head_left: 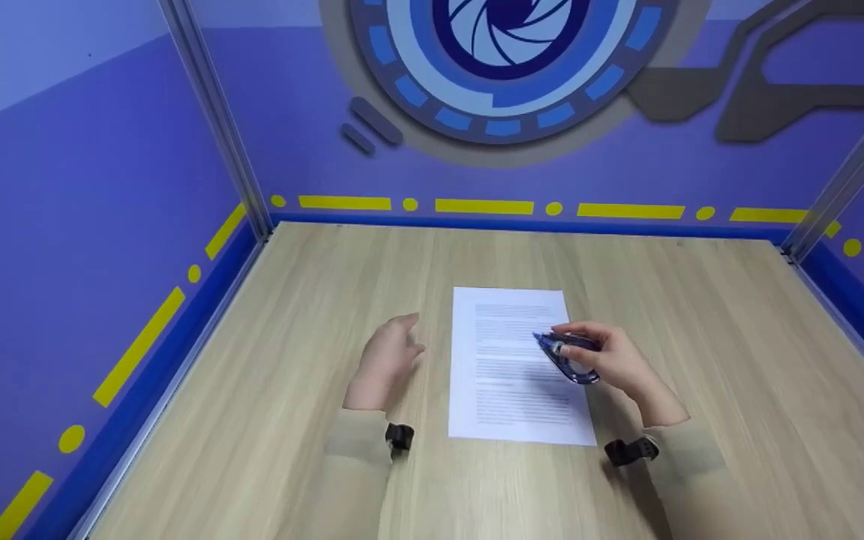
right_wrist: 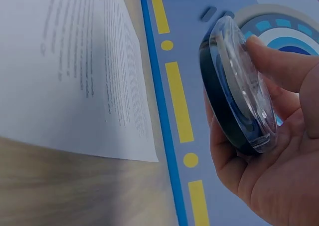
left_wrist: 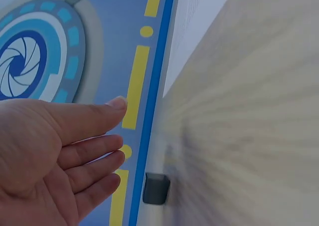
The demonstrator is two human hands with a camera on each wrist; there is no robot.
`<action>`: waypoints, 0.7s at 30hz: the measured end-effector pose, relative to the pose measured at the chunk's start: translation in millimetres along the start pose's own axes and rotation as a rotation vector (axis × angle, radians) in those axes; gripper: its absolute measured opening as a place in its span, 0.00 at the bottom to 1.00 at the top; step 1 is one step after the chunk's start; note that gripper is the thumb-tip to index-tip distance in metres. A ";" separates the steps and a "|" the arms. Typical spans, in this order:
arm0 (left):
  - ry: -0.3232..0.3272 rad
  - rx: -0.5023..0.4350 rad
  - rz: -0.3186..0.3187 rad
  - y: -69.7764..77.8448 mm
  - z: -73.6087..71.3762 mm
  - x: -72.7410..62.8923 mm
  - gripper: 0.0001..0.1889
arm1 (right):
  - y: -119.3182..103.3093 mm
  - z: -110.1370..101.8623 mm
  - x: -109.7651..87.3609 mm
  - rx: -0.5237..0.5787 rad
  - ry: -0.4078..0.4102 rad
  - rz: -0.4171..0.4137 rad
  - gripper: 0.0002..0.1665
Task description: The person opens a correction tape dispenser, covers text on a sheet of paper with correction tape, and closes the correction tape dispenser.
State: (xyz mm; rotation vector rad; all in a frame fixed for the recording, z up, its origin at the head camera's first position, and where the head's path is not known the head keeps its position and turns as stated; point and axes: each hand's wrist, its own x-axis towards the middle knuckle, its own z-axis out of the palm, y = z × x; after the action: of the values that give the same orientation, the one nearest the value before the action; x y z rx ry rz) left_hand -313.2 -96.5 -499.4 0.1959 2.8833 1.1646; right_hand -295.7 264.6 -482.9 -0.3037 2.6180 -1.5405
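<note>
My right hand (head_left: pixel 616 360) holds a correction tape dispenser (head_left: pixel 573 360) above the right part of a printed sheet of paper (head_left: pixel 507 420). The dispenser has a clear and dark casing, and its blue tip points to the upper left. In the right wrist view, the thumb lies on the clear side of the dispenser (right_wrist: pixel 244 91) and the fingers wrap behind it. To the left of the paper is my left hand (head_left: pixel 387 358), holding nothing. Its fingers extend loosely in the left wrist view, thumb on top.
The paper lies on a light wood-grain table (head_left: pixel 267 390). Blue panels with yellow dashes (head_left: pixel 346 202) stand behind it and along both sides, joined by metal posts (head_left: pixel 214 112). Black straps (head_left: pixel 400 437) sit on both wrists.
</note>
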 end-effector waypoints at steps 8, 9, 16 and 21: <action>0.033 0.037 -0.082 -16.8 -5.4 -0.2 0.32 | -3.6 3.3 -1.3 0.079 -0.024 0.045 0.23; 0.030 0.055 -0.091 -18.1 -5.5 -0.2 0.32 | -3.6 3.5 -1.5 0.087 -0.034 0.041 0.23; 0.010 0.161 -0.081 -22.6 -4.8 0.3 0.29 | -4.7 4.1 -2.1 0.151 -0.079 0.023 0.25; 0.000 0.184 -0.035 -23.4 -5.1 -1.1 0.22 | -3.9 4.8 -1.8 0.173 -0.084 0.021 0.25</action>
State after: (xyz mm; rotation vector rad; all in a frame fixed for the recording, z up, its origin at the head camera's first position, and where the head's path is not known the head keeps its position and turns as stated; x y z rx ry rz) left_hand -314.9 -116.9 -511.9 0.1492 2.9793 0.8941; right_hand -292.6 259.1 -481.9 -0.3180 2.3981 -1.6936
